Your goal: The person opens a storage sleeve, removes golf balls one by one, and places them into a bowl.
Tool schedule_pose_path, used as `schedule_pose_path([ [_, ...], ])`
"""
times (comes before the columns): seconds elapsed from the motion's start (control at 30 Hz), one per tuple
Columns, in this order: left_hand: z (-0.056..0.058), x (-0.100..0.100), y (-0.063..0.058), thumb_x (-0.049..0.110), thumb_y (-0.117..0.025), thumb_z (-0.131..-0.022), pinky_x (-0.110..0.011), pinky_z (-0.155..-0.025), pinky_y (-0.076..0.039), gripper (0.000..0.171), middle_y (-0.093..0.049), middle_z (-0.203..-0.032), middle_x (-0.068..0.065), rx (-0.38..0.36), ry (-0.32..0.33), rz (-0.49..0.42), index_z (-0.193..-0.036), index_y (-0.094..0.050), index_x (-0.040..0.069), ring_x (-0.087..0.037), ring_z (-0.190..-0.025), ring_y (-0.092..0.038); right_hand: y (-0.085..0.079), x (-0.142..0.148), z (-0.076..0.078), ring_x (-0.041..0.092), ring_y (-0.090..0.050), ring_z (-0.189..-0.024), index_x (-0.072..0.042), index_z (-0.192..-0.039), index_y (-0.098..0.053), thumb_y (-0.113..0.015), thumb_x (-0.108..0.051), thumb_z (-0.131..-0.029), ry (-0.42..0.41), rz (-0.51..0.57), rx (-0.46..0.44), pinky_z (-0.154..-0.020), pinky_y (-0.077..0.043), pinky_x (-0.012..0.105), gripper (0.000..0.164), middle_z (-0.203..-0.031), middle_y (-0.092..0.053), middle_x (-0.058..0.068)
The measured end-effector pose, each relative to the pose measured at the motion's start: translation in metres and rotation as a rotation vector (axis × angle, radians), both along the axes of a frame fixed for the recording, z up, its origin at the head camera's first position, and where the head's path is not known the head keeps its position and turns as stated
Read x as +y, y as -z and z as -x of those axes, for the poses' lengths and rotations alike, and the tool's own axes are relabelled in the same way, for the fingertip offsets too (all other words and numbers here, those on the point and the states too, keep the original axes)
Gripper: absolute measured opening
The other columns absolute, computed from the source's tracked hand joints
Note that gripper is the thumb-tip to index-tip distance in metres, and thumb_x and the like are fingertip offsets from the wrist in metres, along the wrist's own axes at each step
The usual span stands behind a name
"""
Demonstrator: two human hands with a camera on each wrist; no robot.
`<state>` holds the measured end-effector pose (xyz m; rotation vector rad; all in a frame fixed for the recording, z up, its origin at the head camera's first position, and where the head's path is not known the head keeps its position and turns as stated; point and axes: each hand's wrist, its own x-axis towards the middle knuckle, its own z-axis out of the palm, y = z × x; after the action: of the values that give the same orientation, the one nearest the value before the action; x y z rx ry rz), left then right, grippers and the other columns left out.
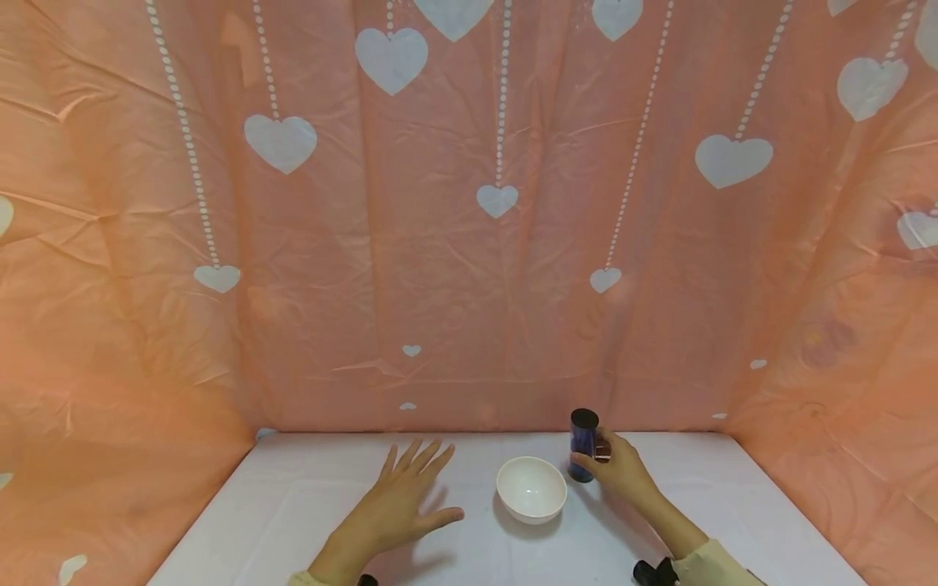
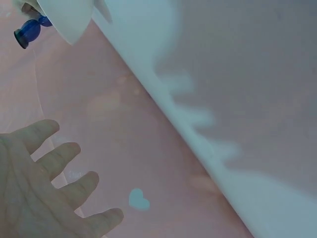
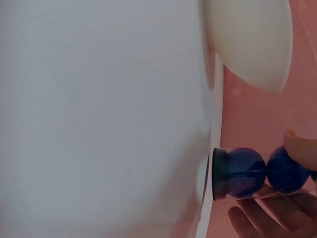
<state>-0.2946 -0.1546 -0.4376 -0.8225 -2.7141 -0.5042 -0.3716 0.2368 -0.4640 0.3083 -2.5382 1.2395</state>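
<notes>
A clear tube (image 1: 582,443) with black ends stands upright in my right hand (image 1: 623,470), gripped between thumb and fingers. Blue balls (image 3: 245,171) show through its wall in the right wrist view. Whether its lower end touches the table, I cannot tell. Just left of the tube sits a white bowl (image 1: 532,491), with nothing seen inside it. My left hand (image 1: 399,503) hovers over the table to the bowl's left, fingers spread and holding nothing. In the left wrist view, that hand's palm (image 2: 29,183) shows, with the bowl (image 2: 69,17) at the top.
A white tabletop (image 1: 293,505) lies under both hands. Pink-orange sheeting with white hearts (image 1: 498,325) rises behind the table and along both sides. Black wrist devices (image 1: 652,572) show at the lower edge.
</notes>
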Motion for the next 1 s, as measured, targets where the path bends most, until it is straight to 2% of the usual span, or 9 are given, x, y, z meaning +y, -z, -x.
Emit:
schedule_pose_path([
  [0.3, 0.011, 0.011, -0.002, 0.075, -0.058, -0.098, -0.074, -0.126, -0.015, 0.094, -0.032, -0.174, -0.012, -0.031, 0.019, -0.01, -0.168, -0.037, 0.016, -0.045, -0.161, -0.022, -0.013, -0.001, -0.012, 0.034, -0.073, -0.107, 0.005, -0.136, -0.063, -0.087, -0.019, -0.093, 0.017, -0.104, 0.111, -0.096, -0.06, 0.051, 0.055, -0.113, -0.076, 0.017],
  [0.6, 0.011, 0.017, 0.0, 0.071, -0.062, -0.098, -0.073, -0.126, -0.017, 0.093, -0.032, -0.174, -0.015, -0.048, 0.052, -0.05, -0.166, -0.04, 0.013, -0.045, -0.161, -0.023, -0.015, -0.002, -0.026, 0.031, -0.074, -0.108, 0.0, -0.135, -0.065, -0.089, -0.022, -0.091, -0.012, -0.079, 0.153, -0.098, -0.06, 0.052, 0.055, -0.115, -0.076, 0.011],
  [0.67, 0.011, 0.017, 0.0, 0.07, -0.064, -0.098, -0.071, -0.127, -0.017, 0.092, -0.033, -0.174, -0.014, -0.044, 0.061, -0.064, -0.166, -0.04, 0.012, -0.044, -0.161, -0.024, -0.016, -0.002, -0.029, 0.029, -0.074, -0.107, -0.002, -0.134, -0.066, -0.09, -0.025, -0.091, -0.026, -0.069, 0.151, -0.097, -0.061, 0.049, 0.055, -0.117, -0.076, 0.011],
  [0.77, 0.01, 0.017, -0.001, 0.069, -0.065, -0.098, -0.068, -0.128, -0.018, 0.091, -0.032, -0.174, -0.012, -0.047, 0.071, -0.084, -0.166, -0.04, 0.013, -0.044, -0.16, -0.025, -0.018, -0.003, -0.033, 0.02, -0.073, -0.098, -0.007, -0.131, -0.067, -0.091, -0.027, -0.089, -0.055, -0.054, 0.153, -0.085, -0.064, 0.037, 0.051, -0.118, -0.073, 0.009],
  [0.9, 0.008, 0.019, -0.001, 0.067, -0.065, -0.099, -0.066, -0.129, -0.019, 0.09, -0.033, -0.174, -0.01, -0.04, 0.084, -0.104, -0.166, -0.04, 0.013, -0.041, -0.16, -0.027, -0.016, -0.005, -0.038, 0.011, -0.069, -0.09, -0.012, -0.129, -0.068, -0.093, -0.022, -0.087, -0.104, -0.069, 0.246, -0.076, -0.061, 0.028, 0.049, -0.114, -0.07, 0.004],
  [1.0, 0.007, 0.021, -0.002, 0.065, -0.066, -0.1, -0.065, -0.129, -0.021, 0.087, -0.035, -0.174, -0.009, -0.026, 0.095, -0.118, -0.165, -0.041, 0.012, -0.04, -0.16, -0.029, -0.014, -0.008, -0.044, 0.01, -0.068, -0.092, -0.014, -0.128, -0.069, -0.093, -0.02, -0.086, -0.133, -0.097, 0.332, -0.08, -0.062, 0.029, 0.049, -0.111, -0.068, -0.002],
])
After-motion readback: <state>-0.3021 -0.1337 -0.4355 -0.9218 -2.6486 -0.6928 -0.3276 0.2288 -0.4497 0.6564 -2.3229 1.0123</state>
